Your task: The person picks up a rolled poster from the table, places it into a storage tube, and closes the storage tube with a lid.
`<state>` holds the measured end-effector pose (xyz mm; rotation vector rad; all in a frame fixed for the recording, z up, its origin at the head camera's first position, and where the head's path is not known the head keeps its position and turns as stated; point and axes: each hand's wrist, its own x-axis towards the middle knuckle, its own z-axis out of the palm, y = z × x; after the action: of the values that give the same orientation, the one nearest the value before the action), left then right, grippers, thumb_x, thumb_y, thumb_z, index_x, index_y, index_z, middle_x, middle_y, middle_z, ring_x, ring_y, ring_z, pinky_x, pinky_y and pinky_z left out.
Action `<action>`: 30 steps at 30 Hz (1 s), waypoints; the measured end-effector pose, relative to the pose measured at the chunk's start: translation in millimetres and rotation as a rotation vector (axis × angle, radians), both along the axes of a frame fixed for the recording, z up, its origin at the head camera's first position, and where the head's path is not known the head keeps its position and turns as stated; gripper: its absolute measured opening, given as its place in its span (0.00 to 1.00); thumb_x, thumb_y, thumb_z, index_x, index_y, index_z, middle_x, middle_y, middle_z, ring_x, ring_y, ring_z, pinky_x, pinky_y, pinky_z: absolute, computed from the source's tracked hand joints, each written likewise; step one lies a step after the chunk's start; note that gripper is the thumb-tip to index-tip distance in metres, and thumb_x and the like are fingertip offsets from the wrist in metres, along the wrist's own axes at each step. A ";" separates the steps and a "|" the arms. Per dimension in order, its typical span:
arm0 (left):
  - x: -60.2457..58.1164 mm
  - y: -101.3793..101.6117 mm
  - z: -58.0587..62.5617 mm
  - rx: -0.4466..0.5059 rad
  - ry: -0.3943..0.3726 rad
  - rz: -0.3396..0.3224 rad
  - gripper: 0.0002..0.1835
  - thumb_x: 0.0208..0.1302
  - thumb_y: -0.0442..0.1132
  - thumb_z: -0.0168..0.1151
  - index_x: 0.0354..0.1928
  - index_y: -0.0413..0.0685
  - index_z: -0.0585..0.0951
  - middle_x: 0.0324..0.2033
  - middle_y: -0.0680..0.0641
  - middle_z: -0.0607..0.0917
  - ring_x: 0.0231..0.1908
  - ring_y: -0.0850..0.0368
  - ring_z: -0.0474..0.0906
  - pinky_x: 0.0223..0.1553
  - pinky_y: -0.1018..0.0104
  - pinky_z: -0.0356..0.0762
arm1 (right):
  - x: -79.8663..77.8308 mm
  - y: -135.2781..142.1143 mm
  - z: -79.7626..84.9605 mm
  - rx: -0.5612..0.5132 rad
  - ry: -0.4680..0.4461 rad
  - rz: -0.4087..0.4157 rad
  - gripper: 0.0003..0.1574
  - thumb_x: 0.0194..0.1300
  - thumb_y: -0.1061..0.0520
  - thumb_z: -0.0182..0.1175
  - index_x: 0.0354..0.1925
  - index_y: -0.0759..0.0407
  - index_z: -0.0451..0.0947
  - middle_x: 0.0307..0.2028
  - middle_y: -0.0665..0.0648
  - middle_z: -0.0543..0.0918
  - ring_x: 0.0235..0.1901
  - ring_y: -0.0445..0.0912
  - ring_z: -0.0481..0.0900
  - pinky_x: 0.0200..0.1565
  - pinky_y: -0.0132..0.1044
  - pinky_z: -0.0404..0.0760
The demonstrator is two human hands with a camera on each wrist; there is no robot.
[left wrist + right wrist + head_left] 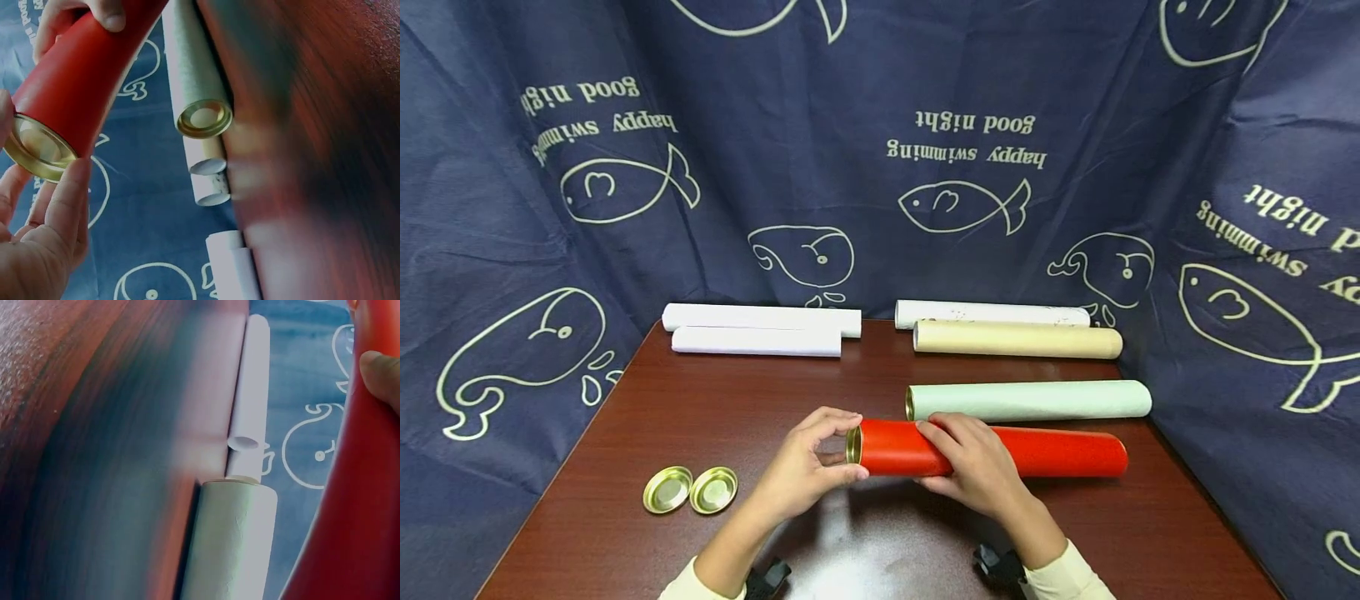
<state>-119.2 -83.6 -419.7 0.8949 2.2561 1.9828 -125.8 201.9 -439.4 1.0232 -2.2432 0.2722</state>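
Observation:
A red cardboard tube [1067,452] lies crosswise in front of me, its left end fitted with a gold metal rim [44,150]. My left hand [801,467] pinches that end, thumb below and fingers above. Farther along, my right hand [973,462] grips the middle of the tube from the near side, and its thumb [381,378] presses on the red surface in the right wrist view. Just behind the red tube is a pale green tube [1030,401], also gold at its left end.
Two round gold lids [667,490] sit side by side on the brown table [602,546] at left. At the back lie two white tubes [756,341] on the left, plus a cream tube [1018,340] and a patterned white one [992,312] on the right. A blue curtain [820,167] hangs behind.

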 end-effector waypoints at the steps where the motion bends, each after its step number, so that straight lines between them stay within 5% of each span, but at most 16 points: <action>1: -0.3 1.1 -0.6 -0.013 0.003 0.006 0.32 0.48 0.30 0.79 0.58 0.36 0.79 0.55 0.41 0.76 0.54 0.39 0.77 0.46 0.58 0.82 | -1.1 1.0 -0.2 0.003 -0.013 0.000 0.48 0.39 0.42 0.80 0.57 0.56 0.76 0.48 0.57 0.80 0.46 0.52 0.80 0.46 0.50 0.80; 7: -11.4 0.4 -6.9 -0.274 0.151 0.092 0.33 0.50 0.37 0.80 0.60 0.41 0.78 0.53 0.47 0.79 0.49 0.48 0.78 0.43 0.54 0.83 | -8.1 12.5 -2.4 0.093 -0.099 -0.011 0.48 0.44 0.40 0.79 0.60 0.56 0.75 0.50 0.57 0.80 0.48 0.53 0.80 0.50 0.51 0.79; 14: -46.5 -31.4 -0.3 -0.580 0.305 0.171 0.27 0.51 0.41 0.79 0.53 0.42 0.81 0.49 0.47 0.80 0.51 0.48 0.78 0.52 0.50 0.77 | -23.7 35.6 -11.3 0.240 -0.181 -0.073 0.48 0.44 0.43 0.80 0.61 0.57 0.74 0.51 0.55 0.80 0.51 0.53 0.77 0.53 0.50 0.77; 24: -122.7 -92.8 0.1 -0.825 0.258 0.268 0.24 0.56 0.41 0.74 0.52 0.35 0.81 0.47 0.38 0.79 0.50 0.39 0.77 0.53 0.44 0.74 | -46.4 59.2 -17.0 0.247 -0.224 -0.147 0.49 0.42 0.49 0.81 0.61 0.58 0.73 0.52 0.56 0.80 0.53 0.55 0.77 0.54 0.53 0.76; 30: -157.2 -115.4 -7.1 -0.939 0.204 0.339 0.25 0.60 0.43 0.71 0.56 0.36 0.79 0.52 0.35 0.77 0.54 0.35 0.74 0.56 0.42 0.71 | -59.0 65.1 -15.9 0.261 -0.272 -0.178 0.49 0.45 0.48 0.79 0.64 0.58 0.73 0.54 0.57 0.80 0.55 0.56 0.76 0.56 0.54 0.74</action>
<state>-276.4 -199.1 -426.8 0.6219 3.0959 0.6499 -184.8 266.9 -455.3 0.9543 -2.6521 0.0423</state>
